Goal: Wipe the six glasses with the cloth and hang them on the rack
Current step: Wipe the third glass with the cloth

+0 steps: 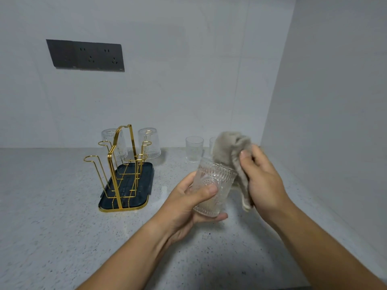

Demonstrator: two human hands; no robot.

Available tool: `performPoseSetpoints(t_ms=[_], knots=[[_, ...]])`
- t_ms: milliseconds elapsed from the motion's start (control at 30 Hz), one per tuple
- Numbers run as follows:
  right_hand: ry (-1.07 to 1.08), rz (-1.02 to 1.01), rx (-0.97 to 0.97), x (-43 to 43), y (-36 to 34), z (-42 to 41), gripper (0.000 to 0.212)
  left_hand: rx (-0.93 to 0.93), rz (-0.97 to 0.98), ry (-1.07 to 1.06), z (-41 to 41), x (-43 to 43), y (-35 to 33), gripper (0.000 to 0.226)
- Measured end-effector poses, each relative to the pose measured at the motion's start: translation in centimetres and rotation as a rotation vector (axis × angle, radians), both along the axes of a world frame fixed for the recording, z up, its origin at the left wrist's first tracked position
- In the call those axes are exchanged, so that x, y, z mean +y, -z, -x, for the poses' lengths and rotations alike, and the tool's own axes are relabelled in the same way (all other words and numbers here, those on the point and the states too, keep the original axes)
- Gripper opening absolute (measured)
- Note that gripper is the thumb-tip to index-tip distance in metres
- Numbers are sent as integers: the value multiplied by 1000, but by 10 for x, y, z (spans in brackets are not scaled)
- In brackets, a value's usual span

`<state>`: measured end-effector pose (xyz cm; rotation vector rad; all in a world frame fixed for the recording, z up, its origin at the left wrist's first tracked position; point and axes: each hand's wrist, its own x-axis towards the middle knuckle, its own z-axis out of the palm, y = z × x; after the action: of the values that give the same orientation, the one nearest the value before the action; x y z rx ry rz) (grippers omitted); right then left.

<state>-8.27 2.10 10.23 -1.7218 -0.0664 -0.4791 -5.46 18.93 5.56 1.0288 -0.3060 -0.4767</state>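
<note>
Glass (211, 186), ribbed and slick, sits clamped in my left hand (188, 208) above the tabletop (62, 237); my right hand (263, 174) pinches the cloth (230, 151) at its rim. If I push too hard, it could slip from my grip and shatter, or knock the glasses (194, 149) waiting behind.

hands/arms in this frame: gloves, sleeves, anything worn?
Nothing worn that shows. The left hand and right hand are both bare, no gloves, and no rings on the fingers that show. Both forearms are bare right down to the frame's bottom edge: no sleeves, watch, bands or markings in view. Fingernails look short and unpainted.
</note>
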Motion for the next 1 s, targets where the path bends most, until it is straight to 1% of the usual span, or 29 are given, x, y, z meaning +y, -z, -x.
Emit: performPoseSetpoints(t_ms=[67, 133, 167, 233, 267, 300, 333, 367, 400, 433, 533, 633, 667, 700, 767, 800, 833, 900, 933, 967, 1000], knots=[[-95, 149, -25, -2, -4, 1, 23, -1, 12, -26, -3, -1, -1, 50], [-208, 196, -43, -5, -5, 4, 24, 35, 59, -41, -4, 1, -3, 40], [-245, 208, -45, -9, -4, 5, 29, 55, 84, -45, -6, 3, -2, 36], [-323, 287, -36, -14, 0, 9, 34, 79, 111, -45, -8, 6, -1, 34], [-344, 350, -23, -15, 2, 10, 43, 78, 112, -39, -8, 8, -1, 38], [-359, 399, -10, -16, 1, 11, 58, 69, 109, -30, -8, 10, -1, 46], [-367, 431, 0, -18, 1, 11, 72, 54, 108, -16, -10, 11, 0, 58], [-384, 445, 5, -19, -1, 11, 80, 38, 107, 1, -11, 13, -1, 73], [-409, 461, 5, -20, -4, 11, 79, 24, 105, 17, -12, 14, -2, 84], [-432, 479, 7, -20, -7, 10, 74, 15, 104, 27, -13, 16, -3, 90], [-453, 577, 9, -22, -16, 6, 55, 6, 98, 58, -14, 19, -6, 98], [-497, 600, 31, -16, -22, 7, 52, 14, 83, 70, -19, 22, -9, 107], [-515, 653, 15, -13, -22, 6, 51, 11, 71, 76, -21, 23, -11, 105], [-536, 727, -6, -10, -21, 6, 51, -3, 51, 83, -22, 24, -13, 98], [-576, 838, -26, -5, -17, 4, 53, -24, 0, 93, -24, 25, -15, 70], [-597, 837, -19, -3, -17, 4, 53, -18, -25, 92, -22, 25, -16, 61], [-624, 802, -5, -2, -19, 4, 54, -11, -41, 84, -22, 25, -16, 61], [-675, 735, 28, -1, -23, 6, 56, 7, -55, 56, -22, 23, -14, 80], [-686, 727, 53, -1, -24, 6, 54, 24, -63, 41, -21, 22, -16, 86], [-704, 722, 93, -2, -24, 5, 49, 38, -72, 27, -21, 21, -18, 83], [-728, 728, 143, -2, -25, 4, 47, 47, -82, 21, -20, 20, -20, 73]])
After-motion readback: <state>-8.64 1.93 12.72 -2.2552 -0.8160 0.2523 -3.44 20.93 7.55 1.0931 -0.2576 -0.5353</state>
